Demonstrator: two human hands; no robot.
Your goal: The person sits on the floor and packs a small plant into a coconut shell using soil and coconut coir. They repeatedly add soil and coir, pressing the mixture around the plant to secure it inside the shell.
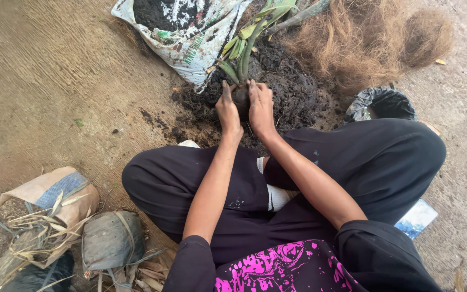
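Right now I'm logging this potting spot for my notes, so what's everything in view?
plant: one, green leaves, base held between both hands
pot: one, dark, between the hands, mostly hidden
soil: one dark heap, on the ground around the pot
sack: one, white printed, top centre, soil inside
fibre: one brown heap, top right
black bag: one, right of the soil
paper bag: one, tan, lower left, dry leaves in it
grey pot: one, beside the paper bag
ground: brown concrete
legs: crossed, black trousers
left hand: soiled, on the pot's left side
right hand: soiled, on its right side
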